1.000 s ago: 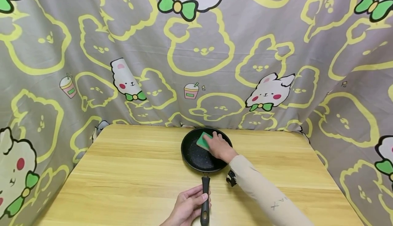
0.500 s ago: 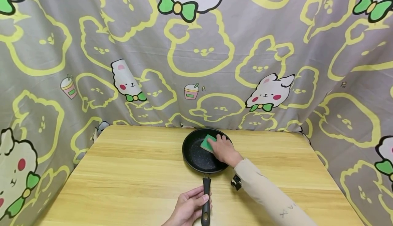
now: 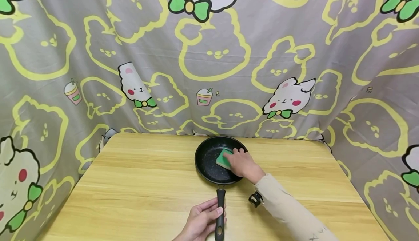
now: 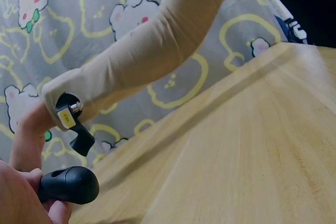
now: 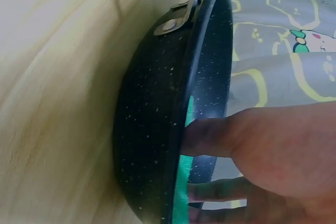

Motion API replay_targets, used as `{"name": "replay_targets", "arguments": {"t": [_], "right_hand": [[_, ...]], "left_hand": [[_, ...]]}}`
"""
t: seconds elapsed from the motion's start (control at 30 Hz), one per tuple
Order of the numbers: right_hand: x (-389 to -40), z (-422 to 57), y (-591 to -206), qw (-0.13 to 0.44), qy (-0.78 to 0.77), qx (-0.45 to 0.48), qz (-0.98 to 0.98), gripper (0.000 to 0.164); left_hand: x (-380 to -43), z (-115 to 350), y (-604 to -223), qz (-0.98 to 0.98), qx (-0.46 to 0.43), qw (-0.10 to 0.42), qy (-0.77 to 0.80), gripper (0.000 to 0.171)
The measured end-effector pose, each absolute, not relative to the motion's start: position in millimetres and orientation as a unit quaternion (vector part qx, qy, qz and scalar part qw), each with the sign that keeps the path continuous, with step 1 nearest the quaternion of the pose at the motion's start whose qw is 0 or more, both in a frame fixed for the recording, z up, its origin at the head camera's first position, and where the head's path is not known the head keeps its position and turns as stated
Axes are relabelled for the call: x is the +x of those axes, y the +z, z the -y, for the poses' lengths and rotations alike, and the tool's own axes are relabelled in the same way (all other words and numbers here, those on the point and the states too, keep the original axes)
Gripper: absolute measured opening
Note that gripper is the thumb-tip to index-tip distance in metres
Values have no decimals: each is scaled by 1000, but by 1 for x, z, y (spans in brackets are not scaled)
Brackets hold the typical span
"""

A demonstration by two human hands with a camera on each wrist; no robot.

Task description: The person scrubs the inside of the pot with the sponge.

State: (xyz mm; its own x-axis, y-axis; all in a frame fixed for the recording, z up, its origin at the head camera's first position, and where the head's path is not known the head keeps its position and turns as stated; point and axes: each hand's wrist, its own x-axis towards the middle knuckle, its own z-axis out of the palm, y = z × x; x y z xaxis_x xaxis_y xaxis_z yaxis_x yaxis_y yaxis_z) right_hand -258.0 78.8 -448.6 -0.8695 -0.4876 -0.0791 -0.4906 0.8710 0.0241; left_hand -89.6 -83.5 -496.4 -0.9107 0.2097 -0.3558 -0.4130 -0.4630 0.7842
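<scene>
1. Left hand [image 3: 201, 219] is wrapped round the black handle [image 3: 220, 201], bottom centre of frame.
2. Right hand [image 3: 243, 164] has a green sponge [image 3: 222, 160] pinched inside the pan [image 3: 208, 168], lower middle.

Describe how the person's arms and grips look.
A long beige fabric sleeve with small dark markings covers the right arm. Near that wrist sits a small black device bearing a rectangular yellow label. The left grip and right grip are ungloved; no left sleeve shows.
</scene>
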Motion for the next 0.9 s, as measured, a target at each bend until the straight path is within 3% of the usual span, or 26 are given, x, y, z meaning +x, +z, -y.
{"name": "replay_targets", "arguments": {"t": [0.3, 0.9], "right_hand": [[-249, -79, -439, 87, -7, -277, -957, 42], [-240, -71, -438, 141, -127, -335, -923, 42]], "left_hand": [[-90, 85, -495, -486, -101, 189, 847, 49], [-95, 89, -496, -498, -98, 214, 835, 48]]}}
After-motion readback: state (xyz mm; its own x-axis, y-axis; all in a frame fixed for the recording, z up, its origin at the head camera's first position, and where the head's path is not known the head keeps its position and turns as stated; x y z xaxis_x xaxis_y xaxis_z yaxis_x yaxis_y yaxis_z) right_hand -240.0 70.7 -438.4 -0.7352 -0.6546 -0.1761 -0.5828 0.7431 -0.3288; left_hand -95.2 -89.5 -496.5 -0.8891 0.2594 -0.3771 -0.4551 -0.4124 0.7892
